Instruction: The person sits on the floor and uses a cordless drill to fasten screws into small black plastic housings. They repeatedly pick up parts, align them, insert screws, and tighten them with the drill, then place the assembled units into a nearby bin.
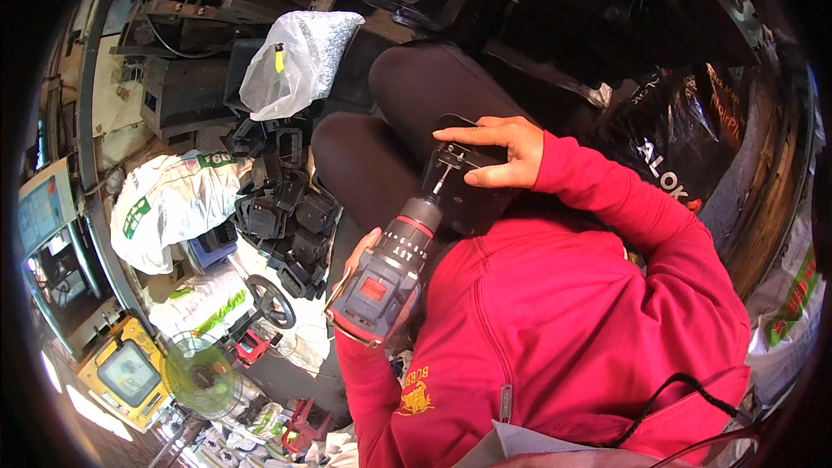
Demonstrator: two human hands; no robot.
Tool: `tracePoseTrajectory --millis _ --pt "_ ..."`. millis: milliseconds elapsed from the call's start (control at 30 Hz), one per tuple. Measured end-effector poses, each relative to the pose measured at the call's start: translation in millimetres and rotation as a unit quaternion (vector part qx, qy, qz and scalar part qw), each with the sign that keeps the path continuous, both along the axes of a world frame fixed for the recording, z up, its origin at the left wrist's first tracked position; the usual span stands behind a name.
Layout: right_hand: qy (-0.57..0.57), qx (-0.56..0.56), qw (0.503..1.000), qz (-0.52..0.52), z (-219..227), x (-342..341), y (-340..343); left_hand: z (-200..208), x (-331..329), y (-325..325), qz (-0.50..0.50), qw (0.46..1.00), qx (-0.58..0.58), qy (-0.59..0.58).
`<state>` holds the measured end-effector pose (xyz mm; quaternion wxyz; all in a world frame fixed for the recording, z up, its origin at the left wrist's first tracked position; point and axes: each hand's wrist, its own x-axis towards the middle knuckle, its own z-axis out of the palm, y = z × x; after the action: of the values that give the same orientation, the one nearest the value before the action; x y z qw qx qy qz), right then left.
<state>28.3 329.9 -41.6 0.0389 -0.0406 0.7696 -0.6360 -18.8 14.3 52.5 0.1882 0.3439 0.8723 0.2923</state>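
Observation:
My left hand (362,250) is wrapped round a grey and red cordless drill (381,273), mostly hidden beneath its body. From the drill's chuck a thin bit (441,180) reaches to a small metal fitting on a black part (472,159) that rests on my lap. Whether the bit turns, I cannot tell. My right hand (511,152) grips the black part from the right, index finger stretched along its far side and thumb on its near side. The part's full shape is lost against my dark trousers.
Several similar black parts (286,208) lie heaped at the left. Beyond my knees sits a clear plastic bag (299,65). White sacks (178,208), a green fan (201,377) and a yellow-framed device (130,373) stand left. A black plastic bag (685,134) is at right.

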Motion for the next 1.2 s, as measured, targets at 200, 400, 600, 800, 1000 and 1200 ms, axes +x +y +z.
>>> tracePoseTrajectory --millis 200,400,600,800,1000,1200 --pt "-0.022 0.006 1.0 0.006 1 1 3 3 -2 10 0.032 0.997 0.013 -0.064" --pt "-0.031 0.017 0.999 0.005 1 0 2 3 -6 14 -0.023 0.999 -0.001 -0.033" --pt "-0.013 -0.008 1.0 -0.012 -2 0 -1 2 -7 11 0.064 0.971 0.095 -0.209" --pt "-0.007 -0.001 1.0 -0.002 1 0 -1 13 -14 16 0.112 0.953 0.068 -0.275" --pt "-0.042 0.019 0.999 0.015 8 1 1 32 -21 37 0.093 0.95 0.024 -0.297" --pt "-0.025 0.009 1.0 0.008 4 -2 -1 43 -26 49 0.071 0.958 -0.067 -0.27"
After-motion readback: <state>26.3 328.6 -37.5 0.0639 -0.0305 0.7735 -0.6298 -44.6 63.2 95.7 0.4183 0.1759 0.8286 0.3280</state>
